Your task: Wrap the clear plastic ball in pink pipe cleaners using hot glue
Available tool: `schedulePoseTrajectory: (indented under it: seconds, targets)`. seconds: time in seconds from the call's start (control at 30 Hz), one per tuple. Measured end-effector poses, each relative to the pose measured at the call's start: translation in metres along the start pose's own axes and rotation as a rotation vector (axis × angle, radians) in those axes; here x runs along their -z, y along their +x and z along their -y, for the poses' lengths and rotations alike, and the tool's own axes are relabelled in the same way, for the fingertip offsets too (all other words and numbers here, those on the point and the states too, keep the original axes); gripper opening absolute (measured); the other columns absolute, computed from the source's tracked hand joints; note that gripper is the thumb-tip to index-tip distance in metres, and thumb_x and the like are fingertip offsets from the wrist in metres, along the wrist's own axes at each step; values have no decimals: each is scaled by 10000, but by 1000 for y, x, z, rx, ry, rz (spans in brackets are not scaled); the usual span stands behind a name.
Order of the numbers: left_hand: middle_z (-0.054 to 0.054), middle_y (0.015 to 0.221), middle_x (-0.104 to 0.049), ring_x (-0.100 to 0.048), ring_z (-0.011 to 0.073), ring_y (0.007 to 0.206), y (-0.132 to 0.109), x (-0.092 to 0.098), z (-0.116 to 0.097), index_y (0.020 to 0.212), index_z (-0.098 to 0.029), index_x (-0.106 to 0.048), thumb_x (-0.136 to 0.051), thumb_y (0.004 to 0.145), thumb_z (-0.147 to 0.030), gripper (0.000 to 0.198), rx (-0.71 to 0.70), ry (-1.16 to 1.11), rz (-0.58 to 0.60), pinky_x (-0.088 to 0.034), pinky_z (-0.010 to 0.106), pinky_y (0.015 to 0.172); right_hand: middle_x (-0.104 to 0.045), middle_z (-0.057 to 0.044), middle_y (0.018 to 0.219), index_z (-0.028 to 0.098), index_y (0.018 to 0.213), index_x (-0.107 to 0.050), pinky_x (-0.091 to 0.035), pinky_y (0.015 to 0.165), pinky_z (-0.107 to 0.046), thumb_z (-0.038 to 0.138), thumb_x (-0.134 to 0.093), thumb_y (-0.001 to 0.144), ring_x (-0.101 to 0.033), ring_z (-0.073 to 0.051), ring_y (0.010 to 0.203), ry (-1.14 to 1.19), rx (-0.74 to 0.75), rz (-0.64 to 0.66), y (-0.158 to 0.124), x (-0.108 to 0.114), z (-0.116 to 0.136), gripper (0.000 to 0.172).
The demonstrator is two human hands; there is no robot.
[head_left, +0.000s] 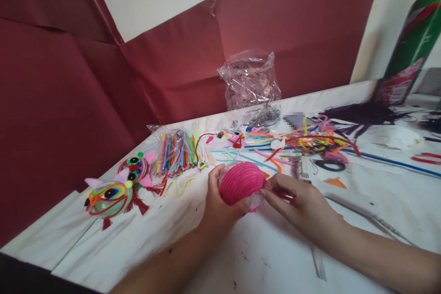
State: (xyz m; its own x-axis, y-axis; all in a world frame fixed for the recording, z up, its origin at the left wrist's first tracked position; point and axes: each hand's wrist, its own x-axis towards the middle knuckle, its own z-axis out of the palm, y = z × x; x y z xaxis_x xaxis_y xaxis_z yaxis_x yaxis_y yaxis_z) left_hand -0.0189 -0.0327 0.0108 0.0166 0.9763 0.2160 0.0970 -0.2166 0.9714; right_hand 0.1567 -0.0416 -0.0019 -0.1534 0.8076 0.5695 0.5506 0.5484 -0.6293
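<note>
A clear plastic ball (pixel 242 183), its upper side covered in rows of bright pink pipe cleaner, sits in my left hand (pixel 220 200), fingers behind and thumb along the lower front. The bottom of the ball shows bare clear plastic with a bit of pink beneath. My right hand (pixel 296 195) pinches thumb and index finger together at the ball's right edge; what lies between the fingertips is too small to tell. Both hands are held above the white table (pixel 241 257).
Two decorated fish-like balls (pixel 109 202) with eyes and red tassels lie at left. Bundled pipe cleaners (pixel 179 154) stand behind; loose ones (pixel 310 142) spread to the right. A glue gun (pixel 354 204) and black tape ring (pixel 330 165) are beside my right arm. A plastic bag (pixel 251 82) stands behind.
</note>
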Motion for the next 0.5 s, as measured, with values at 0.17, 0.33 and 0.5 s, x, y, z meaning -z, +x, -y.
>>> schedulePoseTrajectory:
  seconds: [0.17, 0.33, 0.5]
  targets:
    - [94, 1204, -528, -595, 253, 1018, 1, -1, 5, 1182, -236, -378, -821, 516, -324, 805, -19, -54, 34, -507, 354, 819, -585, 2, 609, 222, 697, -526, -446, 511, -274, 303, -459, 883, -537, -149, 541, 7, -12, 8, -1, -1, -1, 213]
    - [87, 1135, -539, -582, 248, 991, 3, 1, 8, 1136, -224, -400, -816, 513, -275, 751, -4, 32, -9, -497, 345, 799, -560, 11, 592, 231, 659, -492, -446, 498, -267, 291, -459, 875, -533, -143, 525, -28, 10, 30, -2, -1, 0, 227]
    - [80, 1124, -540, -592, 235, 972, 4, 1, 7, 1115, -224, -405, -795, 550, -320, 693, 0, 41, -34, -495, 329, 787, -645, -23, 698, 223, 766, -549, -504, 582, -303, 284, -500, 859, -610, -165, 619, 13, 0, 13, -3, -3, -3, 121]
